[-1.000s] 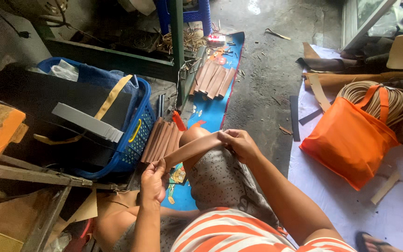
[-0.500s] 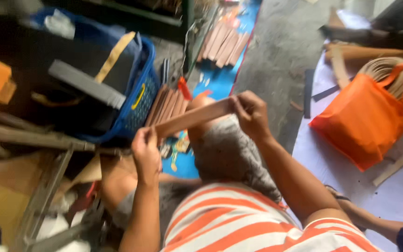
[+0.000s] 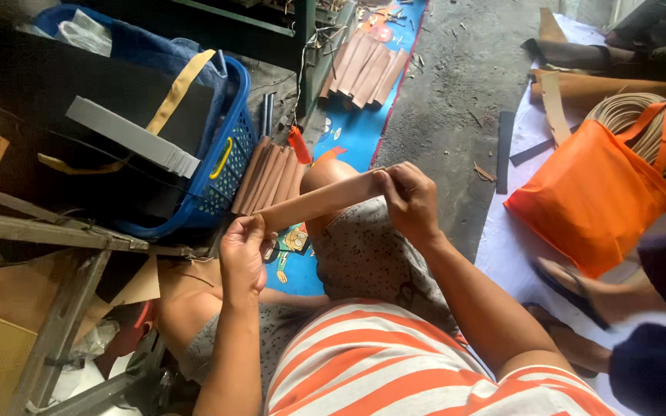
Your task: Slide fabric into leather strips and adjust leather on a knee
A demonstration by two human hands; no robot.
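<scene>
Two hands on one tan leather strip (image 3: 321,202), held across the raised knee: left hand (image 3: 242,258) pinches the lower end, right hand (image 3: 410,202) pinches the upper end. I'd say keep it taut and level, thumbs on top, so it doesn't twist. Blue basket (image 3: 225,166) at left holds black sheets, a grey slab and a yellow strap. Orange bag (image 3: 595,196) at right has coiled tan strapping poking out. More strips (image 3: 270,179) lie on the blue mat (image 3: 356,127).

I count two hands, left (image 3: 242,258) and right (image 3: 410,202), on one strip (image 3: 319,202). Two strip stacks on the mat: near (image 3: 270,176), far (image 3: 364,68). One basket (image 3: 229,166), one orange bag (image 3: 595,192).
</scene>
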